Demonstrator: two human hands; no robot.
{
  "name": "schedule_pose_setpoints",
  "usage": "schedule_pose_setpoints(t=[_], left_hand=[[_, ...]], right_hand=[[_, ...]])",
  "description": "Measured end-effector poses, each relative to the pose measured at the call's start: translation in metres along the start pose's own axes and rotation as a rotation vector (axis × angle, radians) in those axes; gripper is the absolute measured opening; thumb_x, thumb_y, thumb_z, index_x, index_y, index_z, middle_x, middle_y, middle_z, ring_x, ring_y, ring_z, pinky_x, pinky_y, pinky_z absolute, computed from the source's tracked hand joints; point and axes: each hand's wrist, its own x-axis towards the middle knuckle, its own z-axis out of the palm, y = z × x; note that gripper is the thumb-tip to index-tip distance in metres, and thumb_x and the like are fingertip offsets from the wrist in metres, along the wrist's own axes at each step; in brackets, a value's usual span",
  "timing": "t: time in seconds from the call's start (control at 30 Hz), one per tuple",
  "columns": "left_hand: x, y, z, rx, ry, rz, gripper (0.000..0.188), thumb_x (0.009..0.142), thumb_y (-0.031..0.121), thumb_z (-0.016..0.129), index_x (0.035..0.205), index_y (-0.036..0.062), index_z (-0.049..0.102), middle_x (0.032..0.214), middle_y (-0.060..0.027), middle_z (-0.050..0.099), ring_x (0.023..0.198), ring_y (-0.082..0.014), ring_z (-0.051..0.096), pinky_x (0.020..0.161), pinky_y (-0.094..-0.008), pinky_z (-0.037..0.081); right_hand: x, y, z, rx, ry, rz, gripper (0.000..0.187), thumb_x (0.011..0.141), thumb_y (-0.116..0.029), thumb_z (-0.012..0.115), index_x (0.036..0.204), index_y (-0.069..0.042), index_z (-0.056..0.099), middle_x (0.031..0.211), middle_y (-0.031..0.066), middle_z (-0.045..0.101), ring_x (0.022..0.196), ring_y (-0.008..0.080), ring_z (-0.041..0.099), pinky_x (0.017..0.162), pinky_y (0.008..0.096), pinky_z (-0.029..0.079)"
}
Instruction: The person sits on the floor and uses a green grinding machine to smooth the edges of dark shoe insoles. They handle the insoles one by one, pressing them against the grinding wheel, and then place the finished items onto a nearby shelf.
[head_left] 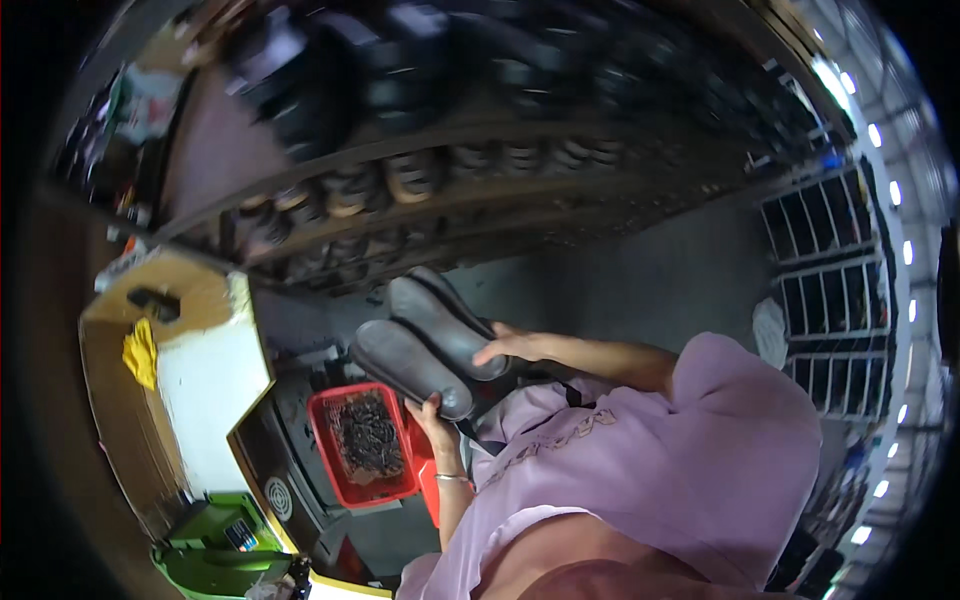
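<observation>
Two dark grey, smooth shoe-shaped pieces, which look like shoes, lie side by side in front of my body. The left shoe (405,368) has its rounded end pointing up and left. My left hand (435,422) is closed around its near end, thumb on top. Beside it, the right shoe (435,322) rests in my right hand (508,344), whose thumb presses over the near end while the other fingers pass behind the edge. A further dark edge shows along its far side; I cannot tell whether this belongs to the same shoe.
Below left stands a red basket (318,440) full of dark scraps. At far left, an open brown box (110,370) has a yellow cloth (141,354) in it, with a green crate (185,570) below. Shoe-filled shelves (350,155) run ahead; metal racks (830,258) stand at right.
</observation>
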Motion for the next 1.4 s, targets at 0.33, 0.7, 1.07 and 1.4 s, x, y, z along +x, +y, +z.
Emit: schedule_pose_setpoints(t=[0.33,0.7,1.07,1.4], left_hand=[[-0.082,-0.160,0.331,0.371,-0.694,-0.329,0.078,0.070,0.013,0.067,0.135,-0.0038,0.026,0.128,-0.0168,0.043,0.114,-0.0264,0.046,0.097,-0.0362,0.039],[-0.063,-0.275,0.674,0.343,-0.852,-0.032,0.096,0.072,0.019,0.076,0.143,-0.0055,0.016,0.128,-0.0184,0.048,0.112,-0.0242,0.052,0.099,-0.0365,0.040],[0.052,-0.402,0.743,0.492,-0.412,0.439,0.032,0.083,0.020,0.063,0.108,0.0009,0.058,0.099,-0.0078,0.061,0.081,-0.0167,0.055,0.072,-0.0317,0.046],[0.012,-0.447,0.645,0.828,-0.023,0.076,0.030,0.081,0.027,0.059,0.083,-0.0021,0.065,0.078,-0.0186,0.066,0.074,-0.0298,0.066,0.068,-0.0386,0.049]], right_hand=[[-0.283,0.175,-0.200,0.826,0.721,-0.233,0.084,0.066,-0.019,0.076,0.135,0.005,0.035,0.127,0.0164,0.048,0.121,0.0275,0.043,0.103,0.0384,0.033],[-0.308,0.271,-0.537,0.817,0.925,-0.631,0.042,0.073,-0.020,0.064,0.109,0.001,0.057,0.107,0.0061,0.060,0.104,0.0207,0.055,0.091,0.0355,0.042],[-0.203,0.248,-0.748,-0.363,0.905,-0.299,0.040,0.086,-0.026,0.060,0.117,-0.001,0.055,0.117,0.0127,0.058,0.099,0.0256,0.058,0.078,0.0349,0.048],[-0.223,0.392,-0.756,0.304,0.874,-0.094,0.048,0.088,-0.037,0.058,0.115,0.004,0.055,0.114,0.0167,0.058,0.102,0.0235,0.057,0.088,0.0356,0.046]])
